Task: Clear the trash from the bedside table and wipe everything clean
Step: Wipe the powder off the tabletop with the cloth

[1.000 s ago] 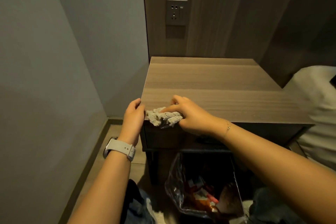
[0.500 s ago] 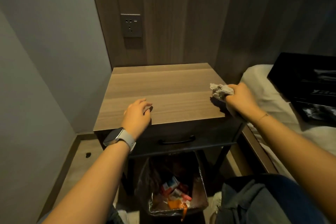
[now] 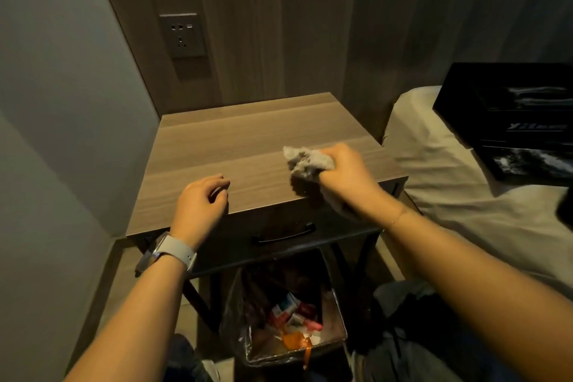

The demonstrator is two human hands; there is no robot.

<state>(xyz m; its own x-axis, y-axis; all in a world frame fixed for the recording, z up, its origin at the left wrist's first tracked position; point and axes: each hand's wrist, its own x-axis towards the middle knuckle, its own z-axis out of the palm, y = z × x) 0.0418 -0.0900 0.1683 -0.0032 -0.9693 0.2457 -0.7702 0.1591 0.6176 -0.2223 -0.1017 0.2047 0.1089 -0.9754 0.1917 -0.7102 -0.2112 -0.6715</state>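
Gripping the crumpled grey cloth [image 3: 307, 164] in my right hand [image 3: 347, 177], unwiped wood-grain bedside tabletop [image 3: 248, 133] stretching leftward toward my loosely curled, empty left hand [image 3: 201, 198].

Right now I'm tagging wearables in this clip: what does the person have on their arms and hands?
Both forearms are bare, with no sleeves in view. The left wrist carries a smartwatch on a pale grey band. The right wrist wears a thin chain bracelet. No gloves or rings show on the left hand or the right hand.
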